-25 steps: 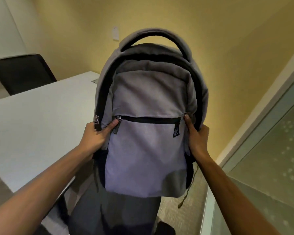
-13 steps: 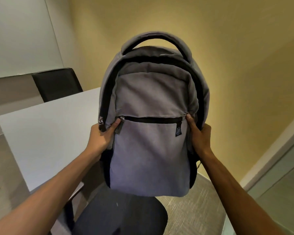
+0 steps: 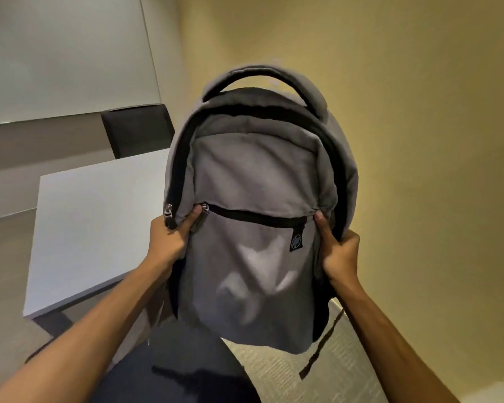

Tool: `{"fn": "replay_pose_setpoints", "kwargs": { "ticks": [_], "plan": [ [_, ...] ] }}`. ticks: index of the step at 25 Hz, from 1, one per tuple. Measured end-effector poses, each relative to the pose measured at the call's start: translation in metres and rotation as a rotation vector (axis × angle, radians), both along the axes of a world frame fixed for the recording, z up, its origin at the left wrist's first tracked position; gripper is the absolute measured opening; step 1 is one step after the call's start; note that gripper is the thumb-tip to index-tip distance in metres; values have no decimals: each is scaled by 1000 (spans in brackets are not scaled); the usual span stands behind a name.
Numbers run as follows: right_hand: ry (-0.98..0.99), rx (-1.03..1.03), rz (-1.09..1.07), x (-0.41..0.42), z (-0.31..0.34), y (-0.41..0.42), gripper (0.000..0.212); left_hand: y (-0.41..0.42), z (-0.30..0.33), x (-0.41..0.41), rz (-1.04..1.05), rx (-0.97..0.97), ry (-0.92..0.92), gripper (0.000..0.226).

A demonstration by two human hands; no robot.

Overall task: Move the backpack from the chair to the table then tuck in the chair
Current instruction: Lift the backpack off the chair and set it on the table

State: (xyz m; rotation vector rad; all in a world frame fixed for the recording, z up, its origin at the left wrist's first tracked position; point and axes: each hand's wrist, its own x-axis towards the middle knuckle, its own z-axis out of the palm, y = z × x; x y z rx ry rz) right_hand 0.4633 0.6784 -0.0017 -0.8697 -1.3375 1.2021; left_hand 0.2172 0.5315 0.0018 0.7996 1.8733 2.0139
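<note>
Swung left since the earlier frames, with the white table [image 3: 99,228] now nearer the centre of the head view and the glass partition on the right gone from sight. Held aloft and upright: the grey backpack [image 3: 253,228], clear of the dark chair seat [image 3: 181,370] below it and not yet over the tabletop, its right strap [image 3: 320,347] dangling loose. Clenched on the left side seam beside the zipper pull, the left hand [image 3: 169,237]; clenched on the right edge of the bag, thumb along the front panel, the right hand [image 3: 341,254]. Only 1 view to go by. Probably mid-carry: lift off the chair done, placing on the table next, then tucking the chair in. Beyond the table, 1 more dark chair [image 3: 137,129] against the wall.
</note>
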Motion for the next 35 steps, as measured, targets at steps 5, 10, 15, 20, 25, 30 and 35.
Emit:
{"fn": "replay_pose_setpoints", "kwargs": {
  "ticks": [5, 10, 15, 20, 25, 30, 35],
  "plan": [
    [-38, -57, 68, -4, 20, 60, 70, 45, 12, 13, 105, 102, -109, 15],
    [-66, 12, 201, -16, 57, 86, 58, 74, 43, 2, 177, 227, -210, 19],
    [-426, 319, 603, 0, 69, 129, 86, 114, 62, -10, 140, 339, -292, 24],
    [-366, 278, 538, -42, 53, 217, 65, 196, 44, -47, 154, 264, -276, 29],
    [-180, 198, 511, -113, 36, 327, 39, 311, 49, -121, 144, 92, -174, 23],
    [-15, 32, 340, -186, 20, 409, 24, 419, 64, -193, 97, -142, -92, 12],
    [17, -175, 192, -243, -15, 471, 87, 500, 42, -230, 123, -289, -115, 23]
  ]
}}
